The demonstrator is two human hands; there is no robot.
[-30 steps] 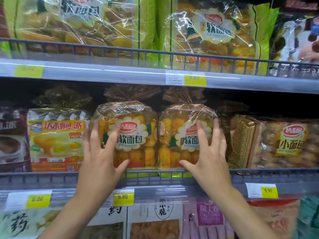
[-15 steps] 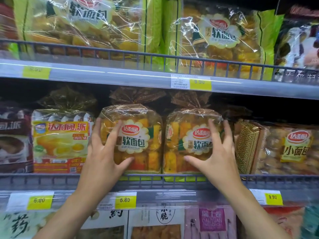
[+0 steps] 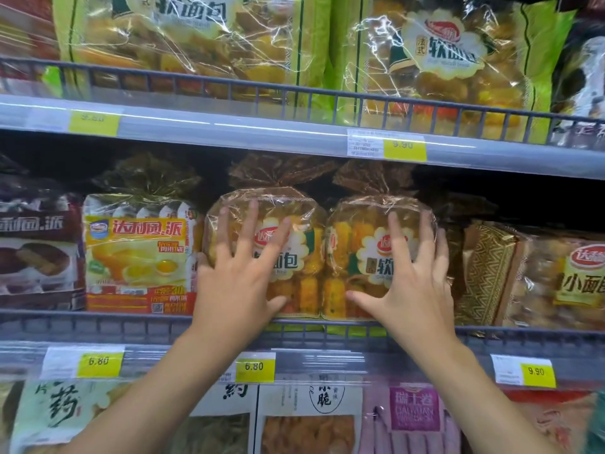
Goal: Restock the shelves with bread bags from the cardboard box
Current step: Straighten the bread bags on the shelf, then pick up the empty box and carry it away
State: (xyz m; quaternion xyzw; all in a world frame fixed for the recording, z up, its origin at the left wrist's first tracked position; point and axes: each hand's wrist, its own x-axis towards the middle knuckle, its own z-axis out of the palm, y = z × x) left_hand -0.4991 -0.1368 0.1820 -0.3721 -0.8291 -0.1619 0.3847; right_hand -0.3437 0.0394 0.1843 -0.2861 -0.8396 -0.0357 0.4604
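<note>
Two clear bread bags with tied brown tops stand side by side on the middle shelf. My left hand lies flat with spread fingers against the front of the left bread bag. My right hand presses flat the same way on the right bread bag. Neither hand closes around a bag. The cardboard box is out of view.
A yellow cake pack stands left of the bags, a brown patterned bag and a small-bread bag to their right. Large green bread bags fill the top shelf. A wire rail fronts each shelf. Snack packs sit below.
Both hands have slid up from the bags' lower sides onto their fronts, fingers spread wider. The view has moved closer to the shelf.
</note>
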